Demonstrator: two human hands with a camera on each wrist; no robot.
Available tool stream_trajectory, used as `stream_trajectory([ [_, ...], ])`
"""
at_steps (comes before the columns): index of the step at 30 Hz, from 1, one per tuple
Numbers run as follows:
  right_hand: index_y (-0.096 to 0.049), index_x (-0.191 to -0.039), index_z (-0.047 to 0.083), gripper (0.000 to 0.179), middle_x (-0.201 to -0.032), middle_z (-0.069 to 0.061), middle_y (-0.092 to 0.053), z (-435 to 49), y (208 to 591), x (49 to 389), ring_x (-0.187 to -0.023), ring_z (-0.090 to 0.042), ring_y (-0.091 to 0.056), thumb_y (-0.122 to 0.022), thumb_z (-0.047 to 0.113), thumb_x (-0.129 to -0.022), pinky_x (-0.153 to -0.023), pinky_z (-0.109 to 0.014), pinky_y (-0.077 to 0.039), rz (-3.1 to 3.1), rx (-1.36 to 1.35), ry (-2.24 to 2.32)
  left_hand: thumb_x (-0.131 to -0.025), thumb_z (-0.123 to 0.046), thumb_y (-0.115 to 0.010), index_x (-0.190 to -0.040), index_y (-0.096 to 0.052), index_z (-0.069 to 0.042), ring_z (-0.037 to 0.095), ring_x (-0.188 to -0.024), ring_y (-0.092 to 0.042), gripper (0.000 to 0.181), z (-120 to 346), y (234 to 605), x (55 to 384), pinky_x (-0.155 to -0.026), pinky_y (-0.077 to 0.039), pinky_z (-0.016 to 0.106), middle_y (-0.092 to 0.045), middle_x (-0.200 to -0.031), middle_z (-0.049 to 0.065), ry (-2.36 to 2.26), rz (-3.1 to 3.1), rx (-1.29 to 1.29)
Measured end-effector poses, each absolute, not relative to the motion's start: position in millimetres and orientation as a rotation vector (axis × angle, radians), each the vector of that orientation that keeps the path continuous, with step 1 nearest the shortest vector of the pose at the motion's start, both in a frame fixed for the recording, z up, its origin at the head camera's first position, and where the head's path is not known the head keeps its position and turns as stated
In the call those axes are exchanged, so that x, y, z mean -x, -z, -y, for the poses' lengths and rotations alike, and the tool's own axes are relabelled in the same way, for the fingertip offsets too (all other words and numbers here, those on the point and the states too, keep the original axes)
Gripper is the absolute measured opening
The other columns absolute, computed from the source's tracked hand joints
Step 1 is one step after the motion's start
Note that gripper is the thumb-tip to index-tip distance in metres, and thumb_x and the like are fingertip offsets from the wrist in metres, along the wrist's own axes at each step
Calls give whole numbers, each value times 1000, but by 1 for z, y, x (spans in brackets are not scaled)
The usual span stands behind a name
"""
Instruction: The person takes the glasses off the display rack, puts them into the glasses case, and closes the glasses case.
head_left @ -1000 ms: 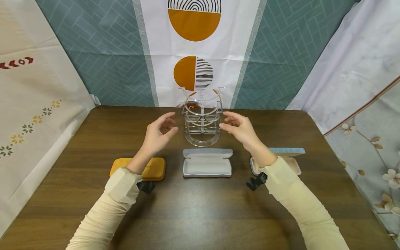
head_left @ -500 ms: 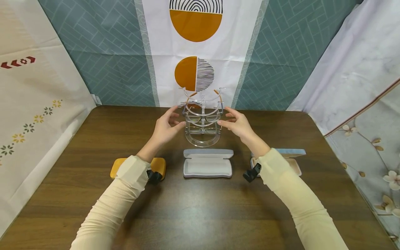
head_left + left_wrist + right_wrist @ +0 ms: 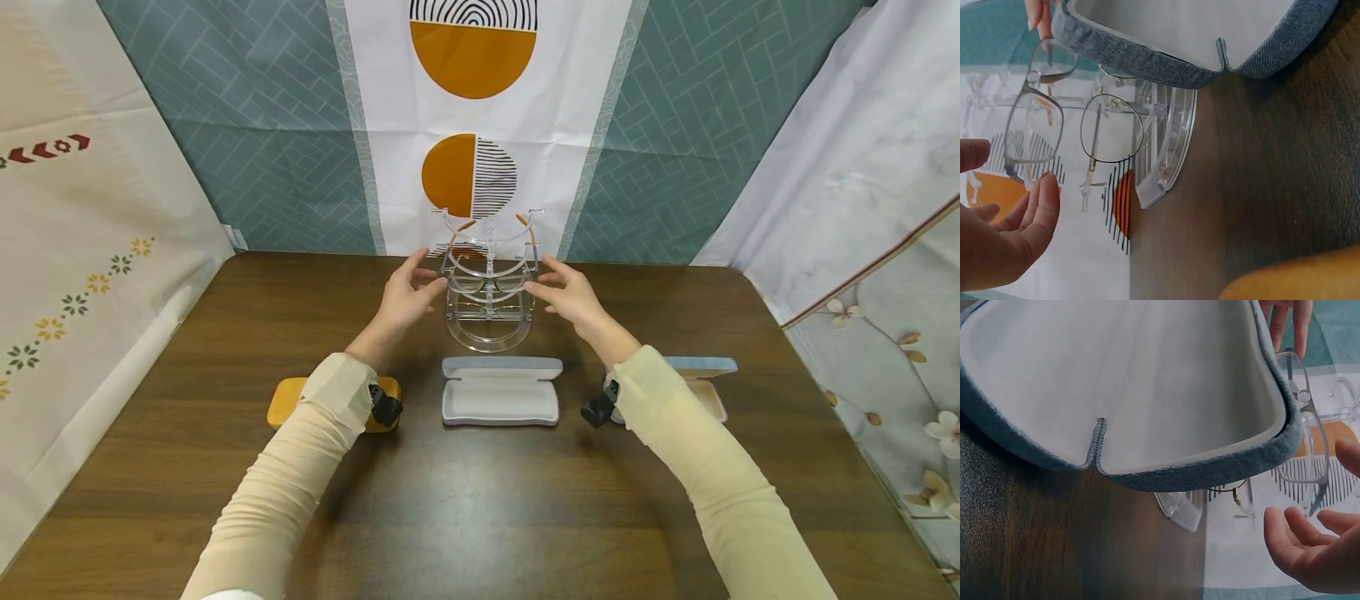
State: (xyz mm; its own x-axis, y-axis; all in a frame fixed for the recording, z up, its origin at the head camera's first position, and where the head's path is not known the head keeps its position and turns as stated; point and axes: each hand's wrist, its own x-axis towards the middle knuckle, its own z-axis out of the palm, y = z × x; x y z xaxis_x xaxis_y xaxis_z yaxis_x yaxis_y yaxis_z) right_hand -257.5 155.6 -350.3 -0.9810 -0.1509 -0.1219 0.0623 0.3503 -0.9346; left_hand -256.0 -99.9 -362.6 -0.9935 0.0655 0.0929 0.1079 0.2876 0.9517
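Both hands stand on either side of a clear display stand (image 3: 491, 343), fingers spread and loosely bent. Grey-rimmed eyeglasses (image 3: 1041, 94) sit on an upper tier, with orange temple tips at the back; a thin round-rimmed metal pair (image 3: 1142, 134) is on the tier below. My left hand (image 3: 405, 302) has its fingertips right at one end of the grey frame. At the opposite end, the right hand (image 3: 576, 302) has its thumb and fingers close around the frame's corner without gripping. In the right wrist view the near case hides most of the stand.
An open grey glasses case (image 3: 501, 402) lies in front of the stand. To the left, partly under the left forearm, is a closed yellow case (image 3: 285, 402). Another open case with a blue lid (image 3: 701, 365) sits behind the right forearm. Fabric backdrops border the table (image 3: 480, 517).
Both hands have moved toward the stand, the left one rightward and forward, the right one slightly forward. Their fingertips have come to the sides of the grey eyeglasses. The cases have not moved.
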Motion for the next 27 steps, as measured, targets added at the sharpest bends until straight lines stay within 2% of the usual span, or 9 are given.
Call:
stream_trajectory([
  [4,-23,-145,12,61,-132,-18,-42,-154,352,260,-116,-35,-46,-53,22,-93,-89,-44,-44,-2383,62,1726,-91,-8,-54,-142,-30,-8,30,-94,-55,57,96,364,260,-68,-53,42,-52,-120,21,2001,2417,144],
  [8,-21,-145,9,56,-133,-18,-41,-152,352,262,-114,-33,-48,-46,23,-96,-89,-43,-44,-2353,53,1731,-93,-7,-51,-140,-33,-5,38,-98,-54,51,93,366,263,-62,-54,32,-53,-119,22,2091,2365,105],
  [11,-21,-144,6,54,-133,-20,-42,-150,351,263,-113,-32,-50,-42,23,-98,-88,-42,-45,-2347,43,1730,-93,-7,-50,-137,-38,-2,36,-94,-57,46,91,367,264,-64,-54,34,-55,-116,23,2095,2360,74],
  [15,-24,-143,4,51,-128,-22,-47,-148,349,263,-110,-33,-52,-41,21,-98,-86,-40,-46,-2340,8,1770,-93,-7,-51,-133,-43,-1,23,-83,-59,42,88,368,263,-70,-52,42,-58,-112,22,2076,2369,50],
  [18,-26,-142,3,49,-125,-22,-48,-147,349,262,-108,-33,-53,-41,20,-98,-86,-40,-46,-2334,-3,1796,-93,-6,-51,-133,-44,-1,14,-76,-57,41,86,368,263,-66,-53,36,-59,-110,22,2063,2371,49],
  [20,-26,-143,4,49,-125,-21,-48,-147,349,263,-107,-32,-53,-40,19,-98,-85,-40,-47,-2330,-7,1798,-92,-6,-51,-132,-44,-1,11,-73,-55,40,85,368,263,-67,-53,37,-60,-109,22,2066,2362,45],
  [24,-27,-143,6,48,-125,-21,-48,-147,350,263,-105,-31,-53,-41,18,-98,-84,-38,-47,-2323,-17,1806,-92,-4,-52,-131,-45,0,16,-75,-57,40,83,366,264,-72,-52,44,-61,-105,22,2086,2334,32],
  [27,-27,-143,6,49,-125,-21,-48,-146,349,263,-104,-31,-54,-42,16,-98,-83,-37,-47,-2316,-23,1824,-91,-4,-53,-130,-46,2,27,-79,-57,40,81,364,264,-68,-53,39,-60,-103,25,2093,2304,33],
])
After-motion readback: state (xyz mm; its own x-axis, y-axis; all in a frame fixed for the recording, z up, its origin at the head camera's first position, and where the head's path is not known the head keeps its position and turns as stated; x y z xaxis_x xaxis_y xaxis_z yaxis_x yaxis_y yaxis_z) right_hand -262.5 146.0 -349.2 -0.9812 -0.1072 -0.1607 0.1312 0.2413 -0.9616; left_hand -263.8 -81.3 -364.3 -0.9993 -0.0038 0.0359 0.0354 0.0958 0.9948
